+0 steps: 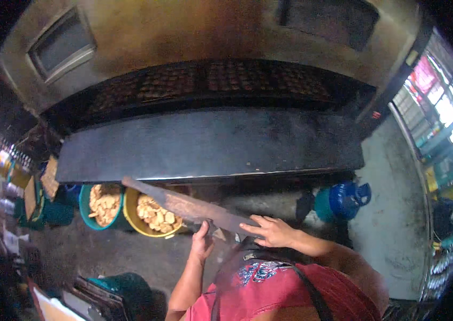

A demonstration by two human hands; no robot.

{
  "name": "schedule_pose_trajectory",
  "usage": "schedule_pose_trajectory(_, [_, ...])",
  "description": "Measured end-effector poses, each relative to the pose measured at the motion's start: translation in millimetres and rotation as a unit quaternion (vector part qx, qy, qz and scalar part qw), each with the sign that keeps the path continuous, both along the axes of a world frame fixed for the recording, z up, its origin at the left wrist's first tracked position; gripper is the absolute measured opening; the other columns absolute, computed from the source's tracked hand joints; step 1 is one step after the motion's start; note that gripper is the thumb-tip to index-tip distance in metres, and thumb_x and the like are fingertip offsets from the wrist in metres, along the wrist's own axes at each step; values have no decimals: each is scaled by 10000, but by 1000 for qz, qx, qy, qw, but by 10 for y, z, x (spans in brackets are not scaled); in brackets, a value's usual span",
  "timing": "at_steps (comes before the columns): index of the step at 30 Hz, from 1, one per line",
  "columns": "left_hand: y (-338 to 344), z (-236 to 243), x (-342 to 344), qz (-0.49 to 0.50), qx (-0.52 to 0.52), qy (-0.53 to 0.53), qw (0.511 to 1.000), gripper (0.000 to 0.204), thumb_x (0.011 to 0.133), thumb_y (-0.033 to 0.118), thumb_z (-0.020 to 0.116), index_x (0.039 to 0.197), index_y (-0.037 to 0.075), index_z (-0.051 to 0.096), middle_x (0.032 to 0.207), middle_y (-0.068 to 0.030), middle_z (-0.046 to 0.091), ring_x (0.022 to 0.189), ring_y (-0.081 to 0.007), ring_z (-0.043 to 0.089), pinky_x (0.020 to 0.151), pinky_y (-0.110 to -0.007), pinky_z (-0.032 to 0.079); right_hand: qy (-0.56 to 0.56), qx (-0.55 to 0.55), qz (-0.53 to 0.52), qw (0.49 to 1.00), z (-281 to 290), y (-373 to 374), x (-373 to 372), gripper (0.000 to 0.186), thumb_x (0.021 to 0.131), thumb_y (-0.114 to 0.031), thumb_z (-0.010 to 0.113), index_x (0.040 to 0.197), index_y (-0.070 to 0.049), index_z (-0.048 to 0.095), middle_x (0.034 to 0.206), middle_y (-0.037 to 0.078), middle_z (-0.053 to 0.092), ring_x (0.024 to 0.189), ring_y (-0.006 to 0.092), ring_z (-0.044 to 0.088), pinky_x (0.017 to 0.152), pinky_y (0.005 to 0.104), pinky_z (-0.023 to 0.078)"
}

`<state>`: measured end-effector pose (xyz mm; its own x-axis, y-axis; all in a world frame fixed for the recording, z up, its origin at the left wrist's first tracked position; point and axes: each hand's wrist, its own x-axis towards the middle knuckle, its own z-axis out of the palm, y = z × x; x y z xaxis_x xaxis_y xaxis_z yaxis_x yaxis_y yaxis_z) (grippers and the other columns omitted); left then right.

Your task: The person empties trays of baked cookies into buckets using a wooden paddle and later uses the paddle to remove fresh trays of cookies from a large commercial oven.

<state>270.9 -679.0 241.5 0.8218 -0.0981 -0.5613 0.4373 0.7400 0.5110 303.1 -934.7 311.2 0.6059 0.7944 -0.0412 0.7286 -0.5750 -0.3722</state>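
Observation:
A long, narrow wooden board [194, 205] slants across in front of my body, its far end near the edge of the dark metal shelf [210, 144]. My right hand [275, 232] grips its near end, with the fingers stretched over the top face. My left hand [202, 243] is closed below the board's middle, thumb up, beside a small dark piece that I cannot make out. Past the left hand stand a yellow bucket [129, 214] and a green bucket [84, 206], both holding pale golden baked pieces [157, 215].
Behind the shelf, a wide oven opening [210, 80] holds rows of brown pieces. A blue gas cylinder [347, 200] stands on the right, near a pale wall [392, 203]. Dark flat trays [95, 299] are stacked at the lower left, next to a green container [130, 291].

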Motion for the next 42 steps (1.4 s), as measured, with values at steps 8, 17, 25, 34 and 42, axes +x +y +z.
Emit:
schedule_pose_trajectory(8, [-261,-541,-335,107,42,1,993,338,855,368,548,1073,110,556,985,-30,599,837,-197,584,741,-356,475,-236,149,-298,913,1337,-2261,1473,535,719,-185,686,1202,-36,512,1226,160,514,1151,294,485,965,373,384])
schedule_pose_trajectory(17, [-799,-1711,-1134,330,100,-18,938,501,868,467,459,1109,31,510,1044,-132,546,945,-283,504,841,-398,420,-272,446,-377,764,3029,-6032,3231,490,780,-26,599,1233,-70,418,1158,101,487,994,208,515,765,341,505])
schedule_pose_trajectory(25, [-2256,-1652,-1676,545,25,161,822,399,868,487,413,858,121,572,789,-27,616,734,-206,596,653,-371,500,-331,451,-430,709,3328,-7219,3960,440,786,-132,585,1207,-64,477,1162,125,511,1033,228,513,859,377,470])
schedule_pose_trajectory(34, [-2633,-2369,-2081,596,-32,176,783,431,831,551,413,898,147,551,766,-24,611,641,-209,595,467,-335,446,-469,330,-450,684,3402,-7813,4690,452,787,-389,639,1066,-34,608,1005,112,623,923,232,563,843,363,433])
schedule_pose_trajectory(42, [-2301,-2056,-1932,574,34,114,810,361,826,513,470,893,172,567,859,-20,628,753,-226,606,568,-382,470,-422,203,-405,785,3799,-8166,4956,459,813,-400,612,1052,-7,611,982,118,627,934,227,564,841,348,419])
